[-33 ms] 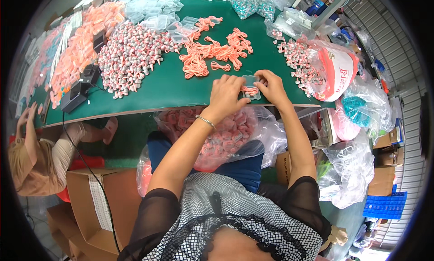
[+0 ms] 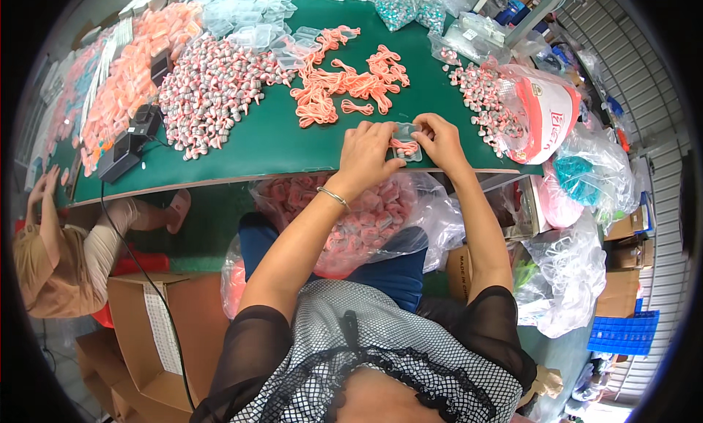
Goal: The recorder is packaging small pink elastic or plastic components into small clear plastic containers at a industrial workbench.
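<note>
At the table's near edge, a small clear plastic case (image 2: 411,156) lies between my two hands, with a bundle of coral cord (image 2: 403,145) inside it. My left hand (image 2: 366,150) grips the case from its left side, thumb along the near edge. On the other side, my right hand (image 2: 441,141) pinches the case's right edge between thumb and fingers. Beyond them spreads a pile of coral cord bundles (image 2: 318,93), with one bundle (image 2: 357,107) lying apart. To the left is a heap of small pink and grey earplug-like pieces (image 2: 209,93).
More pink-grey pieces (image 2: 480,93) spill from a bag (image 2: 545,115) at right. Empty clear cases (image 2: 256,35) and filled orange ones (image 2: 121,93) lie far left, near black devices (image 2: 124,156). A plastic bag of filled cases (image 2: 366,218) sits on my lap. Another person (image 2: 62,254) sits at left.
</note>
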Action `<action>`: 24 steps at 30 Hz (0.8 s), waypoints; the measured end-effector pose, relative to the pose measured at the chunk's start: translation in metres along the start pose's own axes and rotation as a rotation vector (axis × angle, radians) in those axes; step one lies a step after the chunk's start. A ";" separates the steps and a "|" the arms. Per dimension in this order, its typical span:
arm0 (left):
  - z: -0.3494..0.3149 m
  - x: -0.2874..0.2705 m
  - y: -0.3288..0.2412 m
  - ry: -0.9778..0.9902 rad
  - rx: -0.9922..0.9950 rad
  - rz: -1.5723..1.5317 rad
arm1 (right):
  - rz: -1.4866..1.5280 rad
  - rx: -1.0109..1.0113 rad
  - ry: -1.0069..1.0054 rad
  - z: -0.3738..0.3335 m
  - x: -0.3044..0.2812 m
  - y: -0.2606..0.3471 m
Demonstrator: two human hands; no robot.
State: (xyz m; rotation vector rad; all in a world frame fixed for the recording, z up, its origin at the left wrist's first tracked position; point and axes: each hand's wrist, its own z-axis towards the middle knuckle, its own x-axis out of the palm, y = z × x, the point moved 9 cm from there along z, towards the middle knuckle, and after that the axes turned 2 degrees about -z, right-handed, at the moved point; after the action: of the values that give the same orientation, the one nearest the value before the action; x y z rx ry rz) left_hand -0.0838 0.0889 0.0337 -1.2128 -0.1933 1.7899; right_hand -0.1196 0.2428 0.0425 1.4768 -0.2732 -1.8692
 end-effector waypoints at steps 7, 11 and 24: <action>0.000 -0.001 0.003 0.002 -0.055 -0.044 | 0.012 -0.191 -0.174 -0.024 -0.012 0.023; -0.010 -0.005 0.000 -0.112 -0.039 0.055 | -0.023 -0.227 -0.216 -0.036 -0.011 0.029; -0.017 -0.006 0.010 -0.097 -0.227 0.078 | -0.087 -0.333 -0.264 -0.058 -0.001 0.040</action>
State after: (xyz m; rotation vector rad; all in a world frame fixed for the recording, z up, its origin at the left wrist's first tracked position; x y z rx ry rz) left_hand -0.0762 0.0728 0.0237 -1.3071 -0.4202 1.9363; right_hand -0.0504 0.2305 0.0473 1.0343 -0.0163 -2.0646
